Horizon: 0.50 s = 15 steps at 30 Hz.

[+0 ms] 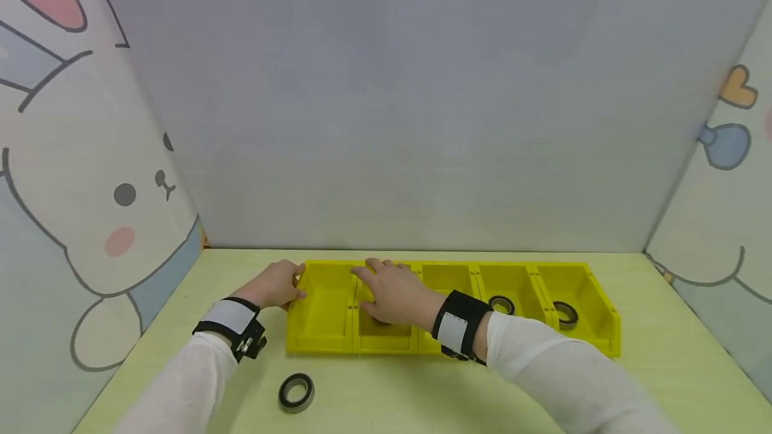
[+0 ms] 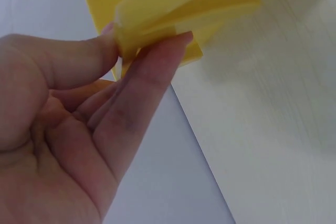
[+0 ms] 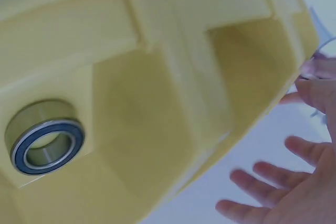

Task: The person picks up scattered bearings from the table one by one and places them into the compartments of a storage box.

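A row of yellow compartment bins (image 1: pixel 322 343) stands on the table. My left hand (image 1: pixel 277 284) pinches the row's left end wall between thumb and fingers; in the left wrist view the thumb (image 2: pixel 79 59) lies on one side of the yellow edge. Over the second compartment from the left hovers my right hand (image 1: pixel 398 293), fingers spread and holding nothing. Beneath it a dark ring is mostly hidden. Ball bearings lie in the fourth compartment (image 1: pixel 510 305) and the rightmost one (image 1: pixel 573 317). A bearing (image 3: pixel 31 121) inside a compartment also shows in the right wrist view.
A loose bearing (image 1: pixel 296 406) lies on the pale table (image 1: pixel 386 394) in front of the bins. Behind them rises a grey wall panel (image 1: pixel 422 119), with printed cartoon panels (image 1: pixel 90 220) on both sides.
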### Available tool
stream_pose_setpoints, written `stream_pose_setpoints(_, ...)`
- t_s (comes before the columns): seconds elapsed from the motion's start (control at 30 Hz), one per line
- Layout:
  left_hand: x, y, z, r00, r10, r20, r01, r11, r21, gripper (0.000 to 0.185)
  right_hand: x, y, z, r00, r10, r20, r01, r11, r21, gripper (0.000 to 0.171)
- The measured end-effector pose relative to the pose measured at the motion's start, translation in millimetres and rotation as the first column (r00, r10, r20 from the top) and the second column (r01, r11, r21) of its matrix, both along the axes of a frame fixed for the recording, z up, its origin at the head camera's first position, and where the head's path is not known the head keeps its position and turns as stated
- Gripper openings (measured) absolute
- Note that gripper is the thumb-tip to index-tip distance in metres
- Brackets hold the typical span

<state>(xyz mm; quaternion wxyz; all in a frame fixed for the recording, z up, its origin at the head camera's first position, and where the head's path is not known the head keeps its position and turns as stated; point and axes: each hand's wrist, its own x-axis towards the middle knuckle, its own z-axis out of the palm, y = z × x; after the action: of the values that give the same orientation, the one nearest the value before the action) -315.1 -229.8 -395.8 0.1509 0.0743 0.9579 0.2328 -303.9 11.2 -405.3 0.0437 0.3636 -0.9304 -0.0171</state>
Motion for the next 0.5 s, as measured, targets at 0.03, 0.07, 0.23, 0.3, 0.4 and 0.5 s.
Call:
stream_pose_setpoints(0.03, -0.5, -0.1, 0.7, 1.0, -0.012, 0.001, 0.012, 1.0, -0.012, 0.062, 6.1, -0.5, 3.1, 1.0, 0.013, -0.011, -0.013, 1.0, -0.005, 0.067)
stream_pose_setpoints(0.07, -1.3, -0.3, 1.4, 1.0, -0.026, 0.001, 0.026, 0.999, -0.027, 0.062, 12.4, -1.5, 5.5, 0.999, 0.032, -0.019, -0.032, 0.999, -0.009, 0.071)
stream_pose_setpoints(0.23, -5.0, -2.6, 5.5, 0.996, -0.091, 0.024, 0.093, 0.991, -0.093, 0.061, 45.0, -12.2, 1.3, 0.978, 0.202, -0.043, -0.203, 0.979, -0.021, 0.089)
stream_pose_setpoints(0.3, -5.9, -4.0, 7.2, 0.994, -0.106, 0.039, 0.109, 0.989, -0.096, 0.063, 58.9, -18.6, -3.6, 0.962, 0.273, -0.019, -0.273, 0.962, -0.008, 0.091)
stream_pose_setpoints(0.4, -6.2, -5.1, 8.9, 0.992, -0.108, 0.057, 0.112, 0.991, -0.071, 0.063, 77.3, -28.8, -11.3, 0.934, 0.352, 0.061, -0.354, 0.935, 0.021, 0.091)
stream_pose_setpoints(0.5, -6.6, -5.7, 8.1, 0.993, -0.102, 0.066, 0.105, 0.994, -0.044, 0.063, 88.9, -38.7, -17.6, 0.894, 0.42, 0.156, -0.429, 0.903, 0.025, 0.089)
